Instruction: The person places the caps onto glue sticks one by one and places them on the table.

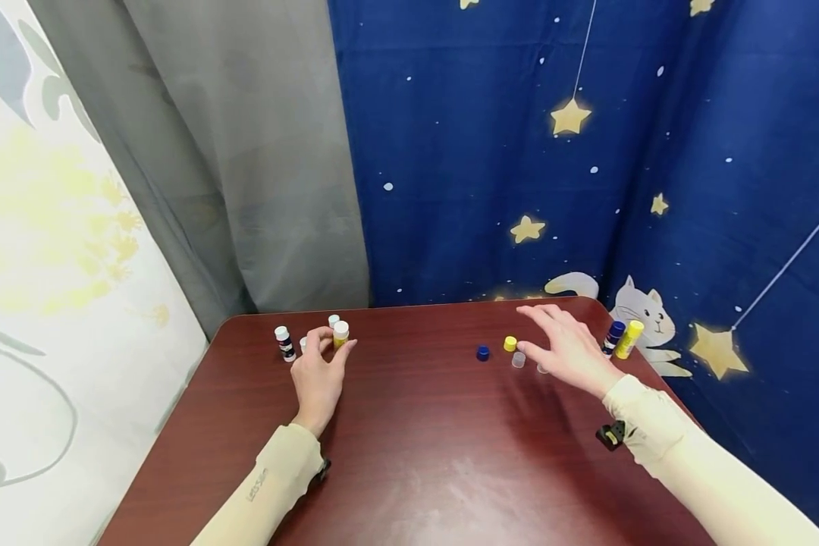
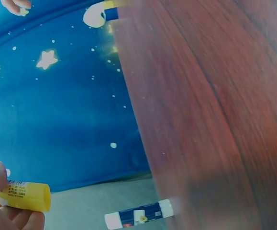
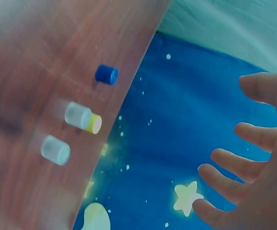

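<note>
My left hand [image 1: 318, 375] pinches a yellow glue stick [image 2: 28, 196] between thumb and fingers, its white top [image 1: 341, 327] pointing up in the head view. Beside that hand a dark blue glue stick [image 1: 284, 344] with a white top stands upright, and a white top [image 1: 334, 320] shows just behind the fingers. My right hand [image 1: 573, 353] hovers over the right part of the table, fingers spread and holding nothing. Near its fingertips lie a yellow cap [image 1: 510, 343], a dark blue cap [image 1: 483, 353] and a clear cap [image 1: 519, 360]; a second clear cap [image 3: 55, 150] is partly hidden under it in the head view.
At the right edge of the brown table [image 1: 409, 425] stand a blue glue stick [image 1: 613, 339] and a yellow glue stick [image 1: 630, 340], beyond my right hand. A grey curtain [image 1: 280, 152] and a starry blue curtain [image 1: 464, 152] hang behind the far edge.
</note>
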The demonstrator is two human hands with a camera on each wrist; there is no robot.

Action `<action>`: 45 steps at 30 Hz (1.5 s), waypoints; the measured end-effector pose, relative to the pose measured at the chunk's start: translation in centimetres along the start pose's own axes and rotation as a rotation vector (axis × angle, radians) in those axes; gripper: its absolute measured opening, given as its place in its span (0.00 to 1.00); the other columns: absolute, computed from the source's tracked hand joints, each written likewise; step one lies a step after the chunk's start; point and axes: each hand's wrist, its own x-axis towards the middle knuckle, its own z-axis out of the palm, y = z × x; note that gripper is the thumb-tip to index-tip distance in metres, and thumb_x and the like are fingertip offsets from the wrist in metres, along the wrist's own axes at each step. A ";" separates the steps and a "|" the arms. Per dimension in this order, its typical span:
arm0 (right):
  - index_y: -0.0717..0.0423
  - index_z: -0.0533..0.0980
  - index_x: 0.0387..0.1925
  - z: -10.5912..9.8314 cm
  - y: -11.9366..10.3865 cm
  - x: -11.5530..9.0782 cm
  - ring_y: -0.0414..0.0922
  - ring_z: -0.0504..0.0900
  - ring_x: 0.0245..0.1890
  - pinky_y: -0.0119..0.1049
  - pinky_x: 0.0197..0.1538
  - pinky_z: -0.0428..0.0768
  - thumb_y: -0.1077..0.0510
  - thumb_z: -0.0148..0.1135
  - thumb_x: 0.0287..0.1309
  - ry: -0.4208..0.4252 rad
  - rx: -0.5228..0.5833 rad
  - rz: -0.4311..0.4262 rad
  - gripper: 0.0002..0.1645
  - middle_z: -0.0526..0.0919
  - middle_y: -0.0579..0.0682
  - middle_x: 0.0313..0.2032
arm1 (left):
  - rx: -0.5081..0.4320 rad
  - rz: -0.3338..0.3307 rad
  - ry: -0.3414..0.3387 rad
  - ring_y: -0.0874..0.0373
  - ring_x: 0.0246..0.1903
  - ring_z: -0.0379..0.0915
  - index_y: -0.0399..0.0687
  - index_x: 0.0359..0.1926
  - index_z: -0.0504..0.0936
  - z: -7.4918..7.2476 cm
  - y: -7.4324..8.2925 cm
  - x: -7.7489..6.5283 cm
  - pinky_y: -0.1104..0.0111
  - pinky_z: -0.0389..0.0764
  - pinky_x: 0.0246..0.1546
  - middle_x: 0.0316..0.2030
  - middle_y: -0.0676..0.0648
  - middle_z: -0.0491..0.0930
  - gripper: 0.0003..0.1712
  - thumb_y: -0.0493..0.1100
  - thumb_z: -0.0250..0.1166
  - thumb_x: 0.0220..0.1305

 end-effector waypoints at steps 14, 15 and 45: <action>0.50 0.71 0.69 0.8 3.2 5.0 0.62 0.69 0.65 0.70 0.62 0.63 0.41 0.63 0.66 -0.149 -0.008 0.119 0.35 0.73 0.60 0.65 | -0.030 0.145 -0.015 0.58 0.37 0.82 0.49 0.49 0.81 -1.3 2.2 -0.4 0.61 0.82 0.38 0.42 0.50 0.86 0.22 0.43 0.78 0.55; 0.50 0.71 0.69 1.0 3.4 5.3 0.62 0.69 0.65 0.70 0.62 0.63 0.41 0.63 0.66 -0.162 -0.012 0.128 0.35 0.73 0.60 0.65 | -0.031 0.157 -0.015 0.58 0.36 0.81 0.49 0.49 0.81 -1.3 2.4 -0.5 0.61 0.82 0.38 0.42 0.50 0.86 0.22 0.42 0.79 0.55; 0.51 0.84 0.49 10.4 8.4 7.4 0.53 0.82 0.43 0.56 0.41 0.68 0.46 0.70 0.58 -0.335 -0.133 0.183 0.20 0.87 0.50 0.43 | -0.049 0.335 -0.047 0.60 0.39 0.81 0.47 0.51 0.84 -1.5 3.5 -2.1 0.66 0.82 0.42 0.47 0.54 0.85 0.23 0.40 0.79 0.53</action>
